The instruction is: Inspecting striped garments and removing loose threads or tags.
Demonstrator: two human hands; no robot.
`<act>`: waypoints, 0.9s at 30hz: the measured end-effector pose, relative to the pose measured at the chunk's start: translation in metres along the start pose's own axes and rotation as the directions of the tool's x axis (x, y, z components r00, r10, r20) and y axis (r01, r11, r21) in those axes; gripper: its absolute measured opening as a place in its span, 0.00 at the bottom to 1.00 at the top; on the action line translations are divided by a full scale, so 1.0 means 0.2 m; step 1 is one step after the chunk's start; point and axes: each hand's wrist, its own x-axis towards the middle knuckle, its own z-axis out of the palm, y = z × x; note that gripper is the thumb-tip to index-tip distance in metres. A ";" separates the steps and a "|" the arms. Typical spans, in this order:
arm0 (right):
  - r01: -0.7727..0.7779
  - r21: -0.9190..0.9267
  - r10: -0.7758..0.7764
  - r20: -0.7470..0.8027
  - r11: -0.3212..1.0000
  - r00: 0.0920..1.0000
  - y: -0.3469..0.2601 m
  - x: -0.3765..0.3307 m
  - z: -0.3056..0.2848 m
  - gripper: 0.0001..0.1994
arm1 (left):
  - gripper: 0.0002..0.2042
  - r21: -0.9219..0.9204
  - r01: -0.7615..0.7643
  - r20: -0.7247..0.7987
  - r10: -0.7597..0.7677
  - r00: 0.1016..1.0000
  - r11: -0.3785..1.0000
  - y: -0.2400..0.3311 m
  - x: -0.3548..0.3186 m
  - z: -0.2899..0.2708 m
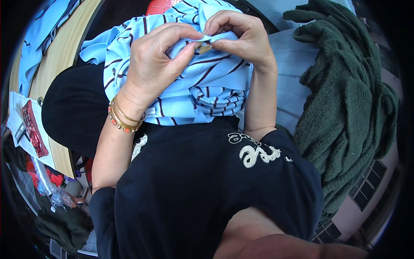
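A light blue knit garment with dark stripes (181, 93) lies bunched over my lap. My left hand (159, 54) pinches a folded edge of it between thumb and forefinger. Close beside it, my right hand (239, 36) pinches the same edge, its fingertips almost touching the left ones. A small pale yellowish piece (205, 48) shows just under the fingertips; its kind is too small to tell. Bangles (125, 118) ring my left wrist.
To the left is a wooden table (64, 52) bearing another blue striped piece (36, 41), papers and a red patterned case (34, 129). A dark green fleecy cloth (345, 95) lies heaped at the right. A red object (159, 6) stands beyond the garment. Plastic-wrapped items (49, 183) lie lower left.
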 end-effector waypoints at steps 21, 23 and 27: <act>0.036 -0.004 -0.037 -0.094 0.999 0.995 -0.07 -0.24 -0.03 0.09 | 0.07 0.038 -0.043 -0.116 0.048 0.992 0.998 0.16 -0.06 0.22; 0.009 -0.022 -0.012 -0.122 1.000 0.992 -0.10 -0.26 -0.02 0.09 | 0.06 0.025 -0.010 -0.154 0.014 0.988 1.000 0.18 -0.06 0.25; 0.040 -0.073 -0.054 -0.204 0.997 0.977 -0.16 -0.31 -0.02 0.08 | 0.06 -0.009 0.035 -0.165 -0.036 0.986 0.999 0.24 -0.05 0.29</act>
